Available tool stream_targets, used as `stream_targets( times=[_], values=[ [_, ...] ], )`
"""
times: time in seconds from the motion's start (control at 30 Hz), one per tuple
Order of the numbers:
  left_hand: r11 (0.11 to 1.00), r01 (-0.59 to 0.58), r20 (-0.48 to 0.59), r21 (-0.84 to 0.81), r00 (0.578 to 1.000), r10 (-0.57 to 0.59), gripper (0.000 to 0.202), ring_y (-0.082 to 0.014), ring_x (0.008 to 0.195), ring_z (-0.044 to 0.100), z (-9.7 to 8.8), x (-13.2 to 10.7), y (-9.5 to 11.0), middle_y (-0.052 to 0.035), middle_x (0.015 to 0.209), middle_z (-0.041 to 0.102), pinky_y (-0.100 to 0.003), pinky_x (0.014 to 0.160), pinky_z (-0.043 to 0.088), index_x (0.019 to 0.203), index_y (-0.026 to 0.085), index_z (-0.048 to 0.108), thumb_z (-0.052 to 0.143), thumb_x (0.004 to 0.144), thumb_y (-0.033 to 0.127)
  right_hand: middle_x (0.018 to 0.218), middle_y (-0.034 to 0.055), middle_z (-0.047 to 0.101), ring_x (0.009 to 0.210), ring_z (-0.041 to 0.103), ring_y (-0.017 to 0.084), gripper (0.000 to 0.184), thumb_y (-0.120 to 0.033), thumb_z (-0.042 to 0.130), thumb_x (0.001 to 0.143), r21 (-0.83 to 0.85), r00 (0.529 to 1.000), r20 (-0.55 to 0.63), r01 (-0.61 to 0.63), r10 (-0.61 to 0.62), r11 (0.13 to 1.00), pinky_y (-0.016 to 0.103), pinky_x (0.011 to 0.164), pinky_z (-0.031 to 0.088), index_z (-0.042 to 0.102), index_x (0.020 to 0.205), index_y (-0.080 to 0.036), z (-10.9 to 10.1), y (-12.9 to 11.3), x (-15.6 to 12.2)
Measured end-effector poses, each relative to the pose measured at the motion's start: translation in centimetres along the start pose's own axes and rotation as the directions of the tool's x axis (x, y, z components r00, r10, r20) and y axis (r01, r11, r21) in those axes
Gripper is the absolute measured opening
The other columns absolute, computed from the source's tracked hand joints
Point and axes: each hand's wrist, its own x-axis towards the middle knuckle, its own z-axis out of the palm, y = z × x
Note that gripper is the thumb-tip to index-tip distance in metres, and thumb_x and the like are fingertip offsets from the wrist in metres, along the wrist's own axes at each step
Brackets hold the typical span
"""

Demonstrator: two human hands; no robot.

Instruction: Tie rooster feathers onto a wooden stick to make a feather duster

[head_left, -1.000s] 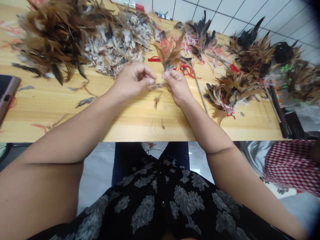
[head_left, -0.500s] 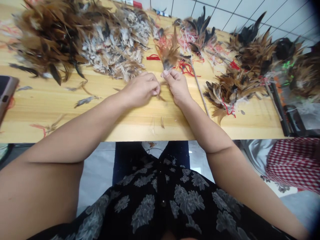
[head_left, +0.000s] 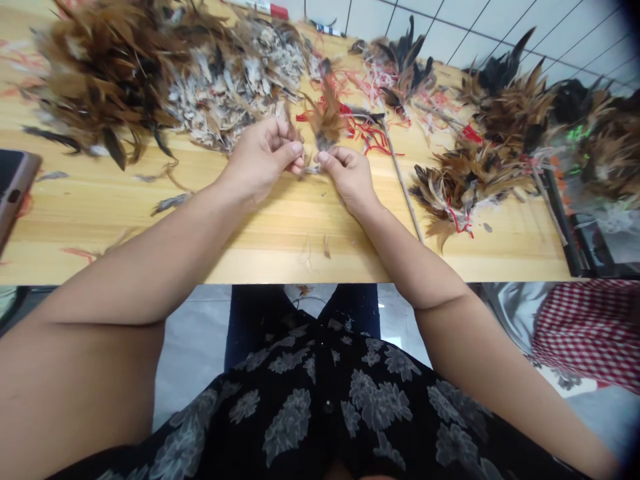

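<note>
My right hand point(head_left: 350, 175) is closed, thumb and fingertips pinching the grey, fluffy base of a small bunch of brown feathers point(head_left: 326, 115) whose tips point away from me. Just left of it, my left hand point(head_left: 263, 157) is curled with its thumb against the fingers. A blurred brown-grey feather point(head_left: 286, 119) sticks up from that grip, partly hidden by the fingers. Between the two hands shows a bit of grey fluff point(head_left: 313, 171). Behind my left hand spreads a large heap of loose feathers point(head_left: 215, 100), brown with pale quill ends.
Red string point(head_left: 377, 139) lies behind my right hand, beside a thin stick point(head_left: 404, 180). Tied feather bundles point(head_left: 460, 180) sit on the right, near a black-edged box point(head_left: 563, 220). A phone point(head_left: 17, 190) rests at the left table edge. Markers point(head_left: 267, 8) lie at the back.
My left hand has turned and lifted slightly away from me, with a feather now showing at its fingertips. The right hand has shifted a little nearer, still pinching the bunch.
</note>
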Motion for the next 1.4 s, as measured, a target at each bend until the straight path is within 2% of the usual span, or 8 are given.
stream_targets(
  times=[0.43,0.67,0.8,0.9,1.0,1.13,1.23,1.4],
  values=[
    [0.993,0.014,0.019,0.114,1.000,-0.016,0.072,-0.0316,0.129,0.069,0.7,-0.4,0.8,0.0003,0.080,0.063,-0.046,0.105,0.052,0.090,0.025,0.056,0.110,0.077,0.071,0.082,0.0006,0.062,0.093,0.063,0.018,0.056,-0.066,0.095,0.095,-0.076,0.993,0.112,0.038,-0.030,0.996,0.032,0.094,0.059,0.065,0.079,-0.021,0.1,-0.2,0.3],
    [0.992,-0.050,-0.020,0.118,0.998,0.053,0.060,-0.0306,0.127,0.067,0.0,0.2,0.0,-0.0005,0.089,0.067,-0.044,0.108,0.050,0.099,0.025,0.063,0.108,0.086,0.063,0.087,0.0011,0.066,0.099,0.066,0.019,0.054,-0.068,0.090,0.099,-0.029,0.993,0.111,0.032,-0.028,0.999,0.032,0.097,0.061,0.066,0.085,-0.021,0.2,0.4,0.3],
    [0.956,-0.076,-0.068,0.284,0.993,0.099,0.043,-0.0268,0.108,0.061,-1.5,0.9,-0.8,-0.0005,0.091,0.070,-0.047,0.113,0.049,0.096,0.025,0.074,0.107,0.083,0.049,0.094,0.0017,0.069,0.102,0.069,0.018,0.053,-0.071,0.080,0.106,0.017,0.999,0.039,0.027,-0.027,0.999,0.031,0.100,0.062,0.070,0.094,-0.020,-0.3,0.8,0.6],
    [0.898,-0.095,-0.011,0.430,0.994,0.110,0.025,-0.0258,0.097,0.055,-2.1,0.9,-1.0,-0.0018,0.096,0.069,-0.050,0.116,0.046,0.090,0.026,0.079,0.101,0.081,0.035,0.101,0.0030,0.072,0.110,0.072,0.018,0.060,-0.080,0.075,0.105,0.037,1.000,-0.006,0.025,-0.025,0.999,0.032,0.105,0.062,0.070,0.098,-0.020,-0.6,1.1,1.0],
    [0.871,-0.153,0.099,0.467,0.988,0.121,0.021,-0.0310,0.105,0.057,-2.0,0.6,-1.3,-0.0044,0.098,0.068,-0.051,0.120,0.045,0.094,0.028,0.081,0.098,0.081,0.030,0.105,0.0033,0.073,0.116,0.074,0.020,0.065,-0.085,0.075,0.102,0.040,1.000,-0.019,0.020,-0.019,0.999,0.035,0.110,0.063,0.070,0.100,-0.020,-0.7,1.3,1.2],
    [0.862,-0.235,0.146,0.448,0.971,0.188,0.023,-0.0354,0.115,0.054,-1.9,0.7,-2.6,-0.0050,0.085,0.057,-0.051,0.128,0.038,0.087,0.032,0.076,0.098,0.081,0.033,0.104,0.0028,0.073,0.118,0.075,0.020,0.065,-0.085,0.076,0.102,0.043,0.999,-0.029,0.028,-0.027,0.999,0.038,0.113,0.064,0.070,0.100,-0.020,-0.6,1.5,1.3],
    [0.844,-0.247,0.152,0.476,0.968,0.198,0.028,-0.0335,0.105,0.046,-2.2,1.1,-3.2,-0.0051,0.081,0.047,-0.050,0.124,0.039,0.078,0.033,0.070,0.096,0.082,0.041,0.105,0.0029,0.072,0.118,0.074,0.020,0.064,-0.084,0.075,0.103,0.027,0.999,-0.024,0.034,-0.033,0.999,0.036,0.110,0.064,0.071,0.102,-0.020,-0.6,1.7,1.3],
    [0.880,-0.209,0.047,0.427,0.977,0.209,0.036,-0.0293,0.100,0.044,-2.8,1.1,-2.3,-0.0028,0.081,0.057,-0.044,0.114,0.044,0.082,0.031,0.069,0.099,0.087,0.052,0.107,0.0037,0.074,0.114,0.074,0.019,0.062,-0.082,0.077,0.102,0.028,0.999,-0.029,0.040,-0.040,0.999,0.034,0.108,0.064,0.071,0.100,-0.020,-0.7,1.8,1.3]
  ],
)
